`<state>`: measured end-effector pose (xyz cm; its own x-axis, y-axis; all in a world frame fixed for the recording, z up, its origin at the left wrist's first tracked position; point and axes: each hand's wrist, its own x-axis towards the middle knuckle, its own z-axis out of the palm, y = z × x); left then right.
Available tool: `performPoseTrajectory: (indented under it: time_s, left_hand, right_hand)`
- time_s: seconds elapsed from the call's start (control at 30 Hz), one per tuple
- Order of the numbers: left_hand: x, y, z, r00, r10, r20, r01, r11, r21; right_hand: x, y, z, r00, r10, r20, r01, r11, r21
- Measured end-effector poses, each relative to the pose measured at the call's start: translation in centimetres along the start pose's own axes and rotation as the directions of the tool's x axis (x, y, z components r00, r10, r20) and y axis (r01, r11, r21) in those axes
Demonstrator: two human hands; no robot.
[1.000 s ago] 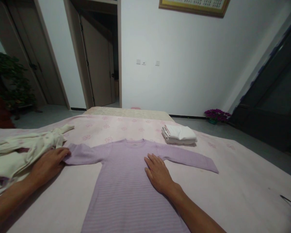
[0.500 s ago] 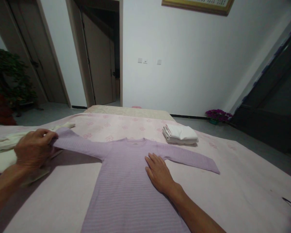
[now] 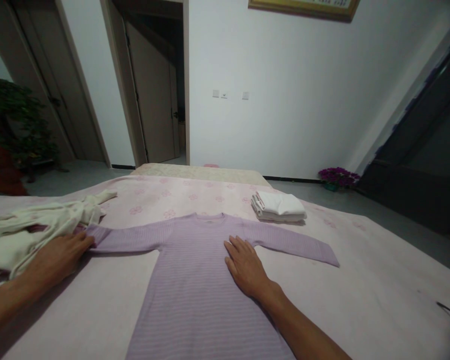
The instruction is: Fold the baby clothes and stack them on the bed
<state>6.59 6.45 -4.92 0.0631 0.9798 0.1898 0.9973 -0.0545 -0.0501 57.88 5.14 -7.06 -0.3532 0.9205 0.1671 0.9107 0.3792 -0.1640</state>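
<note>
A lilac long-sleeved sweater (image 3: 195,280) lies face up on the pink bed (image 3: 360,280), both sleeves spread outward. My right hand (image 3: 245,267) rests flat, palm down, on the sweater's chest just right of the middle. My left hand (image 3: 58,257) lies on the bed at the cuff of the left sleeve (image 3: 123,239), fingertips touching its end. That sleeve now lies flat and stretched straight to the left.
A heap of cream clothes (image 3: 33,227) lies at the left edge of the bed, just beyond my left hand. A folded white stack (image 3: 279,206) sits past the right sleeve. Beyond the bed are an open doorway (image 3: 155,90), a potted plant (image 3: 15,125) and purple flowers (image 3: 337,177).
My left hand lifted the left sleeve by its cuff and pulled it outward, then laid it down flat and straight. My right hand stayed pressed on the sweater.
</note>
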Motion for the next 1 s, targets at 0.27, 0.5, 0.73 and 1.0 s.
performPoseTrajectory:
  time_s: [0.27,0.5,0.73,1.0]
  left_hand:
    - [2.8,9.6,-0.4,0.998,0.064,0.015,-0.064,0.998,-0.001]
    - [3.7,22.2,3.0,0.978,0.202,0.050,-0.183,0.949,-0.255]
    - [3.5,21.8,4.3,0.994,0.109,0.027,-0.108,0.993,-0.052]
    - [1.2,24.3,1.6,0.936,0.330,-0.120,-0.336,0.941,-0.034]
  right_hand:
    - [0.1,0.0,0.2,1.000,0.007,0.016,-0.007,1.000,-0.007]
    - [0.0,0.0,-0.3,0.996,0.037,0.079,-0.037,0.999,-0.001]
    - [0.7,2.2,0.1,0.981,0.160,0.108,-0.154,0.986,-0.061]
    - [0.6,0.8,-1.7,0.997,0.003,0.072,0.006,0.993,-0.121]
